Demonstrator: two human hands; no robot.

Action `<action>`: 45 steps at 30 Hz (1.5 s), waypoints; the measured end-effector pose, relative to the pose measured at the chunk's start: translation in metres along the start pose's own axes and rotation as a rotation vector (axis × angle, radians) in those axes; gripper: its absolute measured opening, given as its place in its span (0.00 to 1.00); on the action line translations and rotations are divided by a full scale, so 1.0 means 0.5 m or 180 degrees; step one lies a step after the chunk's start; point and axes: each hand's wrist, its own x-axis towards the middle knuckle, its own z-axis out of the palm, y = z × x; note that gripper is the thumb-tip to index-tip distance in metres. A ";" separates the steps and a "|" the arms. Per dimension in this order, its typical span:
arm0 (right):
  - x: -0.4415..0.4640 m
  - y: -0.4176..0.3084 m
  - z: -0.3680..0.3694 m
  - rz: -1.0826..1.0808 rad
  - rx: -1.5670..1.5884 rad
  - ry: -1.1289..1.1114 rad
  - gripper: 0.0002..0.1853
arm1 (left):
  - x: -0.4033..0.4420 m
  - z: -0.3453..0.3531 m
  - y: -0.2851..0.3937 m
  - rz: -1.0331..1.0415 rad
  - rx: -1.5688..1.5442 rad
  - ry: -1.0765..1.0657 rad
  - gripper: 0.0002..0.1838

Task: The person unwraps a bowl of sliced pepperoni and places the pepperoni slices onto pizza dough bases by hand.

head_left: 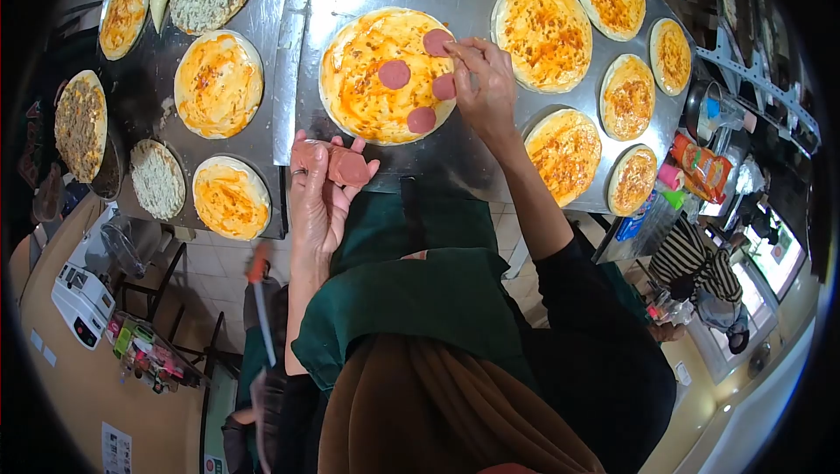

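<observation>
A large round of dough (pixel 354 80) spread with orange and yellow sauce lies on the metal table in front of me. Pink meat slices sit on it: one near the middle (pixel 394 74), others along its right side. My right hand (pixel 484 80) pinches the slice at the upper right edge (pixel 437 42), which touches the dough. Below the round, my left hand (pixel 322 189), palm up, holds a stack of sliced pink meat (pixel 332 164) with the fingers curled around it.
More sauced rounds lie to the right (pixel 542 35) and left (pixel 218 84). Rounds with pale crumbly topping (pixel 157 179) are further left. At the lower left a person holds a long blade with an orange handle (pixel 260 262). Packages (pixel 700 168) stand at the right.
</observation>
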 end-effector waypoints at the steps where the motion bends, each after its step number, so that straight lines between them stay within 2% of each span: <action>1: -0.004 0.004 0.002 0.0039 0.0124 -0.0010 0.12 | -0.002 0.002 0.001 0.0017 -0.0017 -0.0030 0.29; 3: -0.010 0.013 0.005 0.0118 0.0368 -0.0025 0.11 | -0.003 0.004 0.002 0.0032 0.0026 -0.0054 0.29; 9: 0.012 0.009 0.019 0.0252 0.0178 0.0062 0.10 | -0.004 -0.004 -0.003 0.0050 0.0097 -0.0100 0.30; 12: 0.020 0.004 0.025 -0.0009 -0.0170 0.0034 0.11 | -0.005 -0.005 -0.004 0.0052 0.0132 -0.0071 0.30; 18: 0.022 0.009 0.028 -0.0084 -0.0340 -0.0082 0.13 | -0.002 -0.008 -0.004 0.0084 0.0140 -0.0039 0.31; 30: 0.030 0.012 0.027 -0.0498 -0.0581 0.0051 0.10 | 0.002 -0.009 -0.004 0.0087 0.0150 -0.0011 0.30; 33: 0.036 0.026 0.032 -0.0132 -0.0024 0.0044 0.09 | 0.002 -0.009 -0.003 0.0084 0.0132 -0.0003 0.30; 36: 0.044 0.030 0.014 0.0882 0.0767 -0.0424 0.09 | 0.003 -0.011 -0.003 0.0085 0.0133 -0.0007 0.31; 42: 0.051 0.047 0.006 0.1837 0.2668 -0.0306 0.12 | 0.002 -0.011 -0.002 0.0069 0.0098 -0.0012 0.31; 45: 0.058 0.043 -0.038 0.2644 0.3061 -0.0818 0.11 | 0.000 -0.012 -0.001 0.0072 0.0082 -0.0038 0.30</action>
